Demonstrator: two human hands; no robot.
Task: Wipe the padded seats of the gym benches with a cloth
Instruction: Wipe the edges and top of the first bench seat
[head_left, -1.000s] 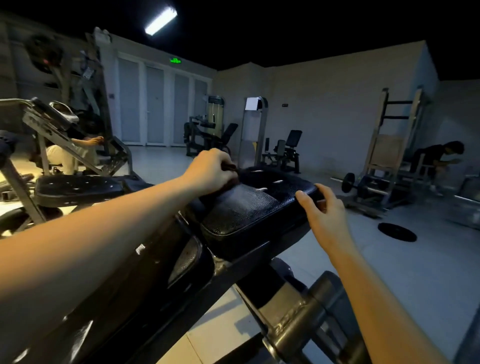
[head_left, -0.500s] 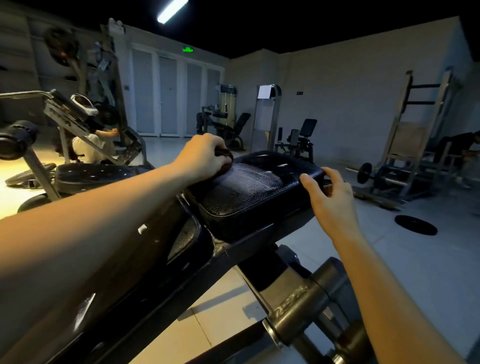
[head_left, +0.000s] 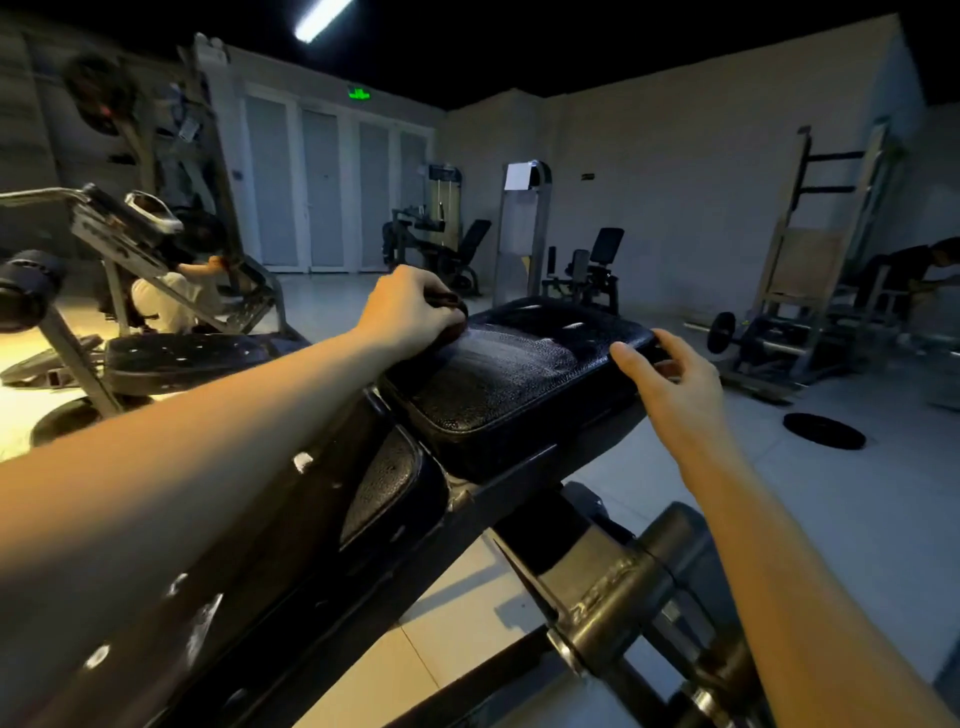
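On the near bench, one black, pebble-textured padded seat (head_left: 519, 384) tilts up towards the far wall, with a second black pad, the narrow backrest (head_left: 387, 486), just below it on the same frame. One dark crumpled cloth (head_left: 451, 316) lies on the far left edge of that seat. The left hand (head_left: 410, 312) is curled tightly over the cloth and presses it down. The right hand (head_left: 670, 374) is at the seat's right edge, its fingers spread and only loosely bent, holding nothing. Its thumb tip looks to touch the pad's rim, though the contact is hard to make out. A pale damp streak (head_left: 498, 348) runs across the seat beside the cloth.

One more bench seat (head_left: 182, 358), black and dotted with holes, stands to the left. Two other people are in the room: one in pale clothes (head_left: 166, 304) at the left machine, one in dark clothes (head_left: 914, 267) far right. One black round weight plate (head_left: 823, 430) lies flat on the grey floor, and one white tube light (head_left: 322, 22) glows overhead.

A second ago the seat showed no streak, and the right hand's fingers were wrapped closer round the edge; now they fan out more loosely. The cloth hand remains at the far left of the pad.
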